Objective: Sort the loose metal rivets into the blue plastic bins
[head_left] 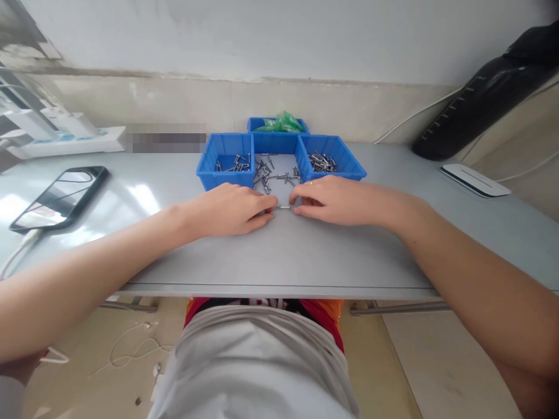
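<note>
A small metal pin lies crosswise on the grey table between my two hands. My left hand rests on the table at the pin's left end, fingers bent and slightly apart. At its right end is my right hand, thumb and fingers apart, with a ring on one finger. Loose metal pieces are scattered just beyond my fingertips. Behind my left hand stands a blue bin with some metal pieces; another blue bin, behind my right hand, holds many more.
A third blue bin at the back holds green plastic packets. On the left are a phone with a cable and a power strip. A black bottle and a white device are on the right.
</note>
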`<state>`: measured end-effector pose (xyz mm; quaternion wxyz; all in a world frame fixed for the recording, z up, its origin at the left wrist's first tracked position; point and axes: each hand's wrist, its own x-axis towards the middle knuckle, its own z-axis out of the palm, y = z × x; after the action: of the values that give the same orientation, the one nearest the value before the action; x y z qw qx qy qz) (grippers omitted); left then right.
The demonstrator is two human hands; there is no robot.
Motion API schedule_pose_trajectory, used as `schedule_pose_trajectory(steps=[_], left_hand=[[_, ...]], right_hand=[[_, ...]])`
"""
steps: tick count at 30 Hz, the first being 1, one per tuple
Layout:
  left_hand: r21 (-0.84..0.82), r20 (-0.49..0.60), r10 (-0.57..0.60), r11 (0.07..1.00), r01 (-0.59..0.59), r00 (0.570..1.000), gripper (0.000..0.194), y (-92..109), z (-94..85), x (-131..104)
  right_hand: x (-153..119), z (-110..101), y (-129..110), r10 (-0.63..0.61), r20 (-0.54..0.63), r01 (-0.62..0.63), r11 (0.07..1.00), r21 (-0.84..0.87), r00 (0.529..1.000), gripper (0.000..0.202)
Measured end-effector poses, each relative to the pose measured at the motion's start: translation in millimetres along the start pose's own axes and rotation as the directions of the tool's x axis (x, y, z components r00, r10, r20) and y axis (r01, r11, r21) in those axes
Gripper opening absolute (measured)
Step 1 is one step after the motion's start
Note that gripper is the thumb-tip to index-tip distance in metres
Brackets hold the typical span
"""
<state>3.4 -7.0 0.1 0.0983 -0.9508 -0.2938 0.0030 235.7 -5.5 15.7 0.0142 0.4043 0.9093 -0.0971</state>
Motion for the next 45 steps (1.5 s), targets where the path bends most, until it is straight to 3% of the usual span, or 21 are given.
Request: schedule_pose_trajectory(steps=[45], left_hand=[[-0.032, 0.014, -0.020, 0.999, 0.020, 1.000, 0.031, -0.6, -0.1, 0.3]], right_hand=[[-0.1, 0.4, 2.0, 0.004, -0.011, -0.004, 1.000, -0.022, 1.000, 0.028]])
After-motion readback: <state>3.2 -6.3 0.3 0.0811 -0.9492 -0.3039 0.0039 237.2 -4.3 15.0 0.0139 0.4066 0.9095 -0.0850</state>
